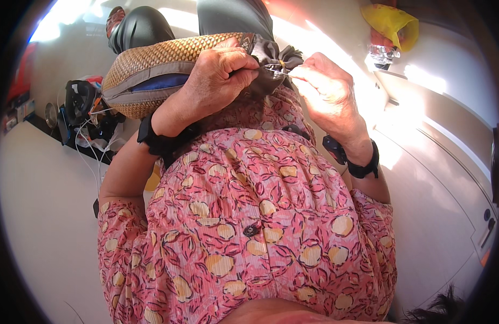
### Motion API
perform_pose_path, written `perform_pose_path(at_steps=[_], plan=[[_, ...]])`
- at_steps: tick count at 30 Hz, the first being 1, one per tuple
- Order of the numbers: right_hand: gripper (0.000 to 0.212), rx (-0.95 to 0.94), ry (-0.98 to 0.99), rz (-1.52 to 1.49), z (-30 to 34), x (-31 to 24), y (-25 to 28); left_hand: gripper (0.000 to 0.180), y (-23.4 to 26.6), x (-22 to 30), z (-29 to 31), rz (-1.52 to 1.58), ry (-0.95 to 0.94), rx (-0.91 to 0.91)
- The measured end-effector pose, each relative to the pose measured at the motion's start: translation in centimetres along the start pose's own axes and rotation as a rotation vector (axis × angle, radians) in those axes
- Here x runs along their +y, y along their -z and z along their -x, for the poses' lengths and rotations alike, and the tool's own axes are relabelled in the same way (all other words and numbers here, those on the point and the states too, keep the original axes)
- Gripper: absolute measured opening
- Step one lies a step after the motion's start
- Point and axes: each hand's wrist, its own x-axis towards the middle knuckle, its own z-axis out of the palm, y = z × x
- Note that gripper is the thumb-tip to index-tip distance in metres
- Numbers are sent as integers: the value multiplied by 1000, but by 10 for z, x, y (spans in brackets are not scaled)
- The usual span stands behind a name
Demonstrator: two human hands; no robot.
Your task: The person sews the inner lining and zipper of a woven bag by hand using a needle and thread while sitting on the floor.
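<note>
Across my lap lies a woven straw cushion or bag (pixel 136 65), with grey edging and a long slit that shows blue inside. At its right end, dark brown cloth (pixel 271 83) is gathered into a bunch by a thin yellowish tie (pixel 282 66). My left hand (pixel 219 70) is closed in a pinch against the right end of the woven piece; what its fingertips hold is hidden. My right hand (pixel 327 89) pinches the end of a thin whitish strand (pixel 279 71), which runs across the gathered cloth toward my left fingertips. Whether it is thread or wire I cannot tell.
On the left, black gear with white cables (pixel 87 127) lies near my left elbow. A yellow plastic bag (pixel 392 24) is at the far right, above a shiny package (pixel 383 54). A pale panel with a dark handle (pixel 487 232) stands at the right. Bright sunlight falls across the right side.
</note>
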Motion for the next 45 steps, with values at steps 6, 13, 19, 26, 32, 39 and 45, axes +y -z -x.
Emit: perform_pose_path(at_steps=[6, 13, 19, 26, 32, 39, 45], plan=[[13, -26, -16, 46, -1, -1, 0, 8, -1, -1, 0, -2, -2, 17], [16, -49, 44, 96, -3, -2, 0, 8, 1, 0, 0, -17, -7, 7], [14, 8, 138, 259, -7, -17, -9, 9, 4, 1, 3, 20, 37, 16], [18, 17, 178, 321, -6, -20, -18, 9, 3, 4, 2, 80, 16, 34], [18, 46, 195, 296, 0, -20, -24, 9, 0, 4, 1, 25, -91, 53], [14, 140, 192, 211, -1, -13, -33, 9, -1, 4, 2, 50, -107, 27], [11, 24, 124, 30, 2, 0, -18, 10, 2, 3, 3, 74, -5, 5]])
